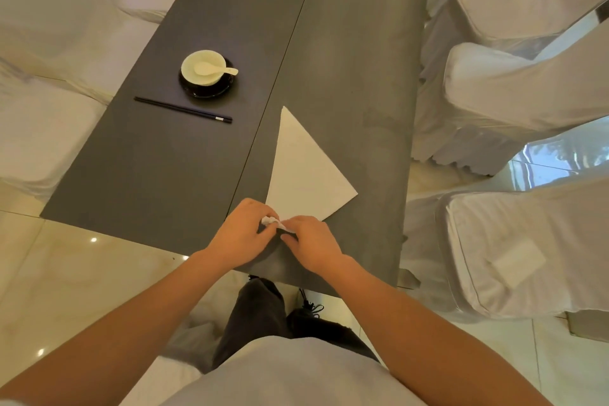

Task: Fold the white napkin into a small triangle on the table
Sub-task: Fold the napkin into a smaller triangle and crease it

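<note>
The white napkin (304,171) lies on the grey table (346,59) as a large flat triangle, its long point aimed away from me. My left hand (242,234) and my right hand (311,242) meet at its near corner. Both pinch that corner, which is lifted and crumpled between the fingertips. The rest of the napkin stays flat on the table.
A white bowl with a spoon (206,67) sits on a black saucer (197,89) at the far left. Black chopsticks (183,110) lie in front of it. Chairs in white covers (527,82) line both sides of the table.
</note>
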Demonstrator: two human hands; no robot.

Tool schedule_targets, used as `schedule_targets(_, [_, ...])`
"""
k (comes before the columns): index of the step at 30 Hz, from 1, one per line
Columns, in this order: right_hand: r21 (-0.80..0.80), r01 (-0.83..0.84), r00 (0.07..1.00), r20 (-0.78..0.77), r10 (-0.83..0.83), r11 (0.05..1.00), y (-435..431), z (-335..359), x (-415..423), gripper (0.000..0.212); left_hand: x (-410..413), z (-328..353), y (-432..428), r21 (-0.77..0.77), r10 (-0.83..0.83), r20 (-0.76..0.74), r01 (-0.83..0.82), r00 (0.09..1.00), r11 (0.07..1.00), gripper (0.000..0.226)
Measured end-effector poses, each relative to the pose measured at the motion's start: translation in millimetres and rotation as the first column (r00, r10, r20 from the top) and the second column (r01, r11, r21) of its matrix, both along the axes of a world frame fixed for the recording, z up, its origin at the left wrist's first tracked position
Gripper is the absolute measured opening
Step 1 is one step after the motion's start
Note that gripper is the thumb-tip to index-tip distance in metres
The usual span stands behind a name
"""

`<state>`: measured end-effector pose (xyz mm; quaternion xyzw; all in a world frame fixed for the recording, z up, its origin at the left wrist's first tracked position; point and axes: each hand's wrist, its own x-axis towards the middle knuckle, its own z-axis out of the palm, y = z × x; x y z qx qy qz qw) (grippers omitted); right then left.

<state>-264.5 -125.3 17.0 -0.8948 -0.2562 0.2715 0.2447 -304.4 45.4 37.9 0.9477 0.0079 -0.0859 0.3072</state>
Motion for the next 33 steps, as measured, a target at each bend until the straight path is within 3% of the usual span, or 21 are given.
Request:
schedule_targets(7, [-0.112,0.043,0.982,-0.176,-0.063,0.993,-30,-5,-22,0.024,14,14,-4,-0.296,0.234,-0.148,-0.269,0.961,0.917,0.014])
schedule_targets(11, [-0.191,0.055,0.986,-0.144,-0.083,0.98,-36,-13,-27,0.025,35,21,-8,-0.402,0.32,-0.206,-0.378,0.925,0.834,0.015])
schedule_targets(22, [-0.313,0.16,0.975,-0.096,-0.199,0.936,-50,-26,-11,0.027,83,15,11,-0.334,0.372,-0.224,-0.43,0.901,0.839,0.013])
schedule_targets(25, [-0.301,0.212,0.969,-0.061,-0.24,0.93,-59,-28,-10,0.026,95,10,11,-0.378,0.418,-0.26,-0.491,0.87,0.785,0.012])
schedule_targets(30, [-0.229,0.337,0.938,0.003,-0.346,0.913,-72,-37,-11,0.021,113,-2,11,-0.383,0.531,-0.407,-0.667,0.743,0.639,0.02])
schedule_targets(33, [-0.199,0.37,0.925,-0.018,-0.38,0.908,-76,-40,-8,0.02,111,-9,17,-0.412,0.421,-0.542,-0.666,0.727,0.622,0.029])
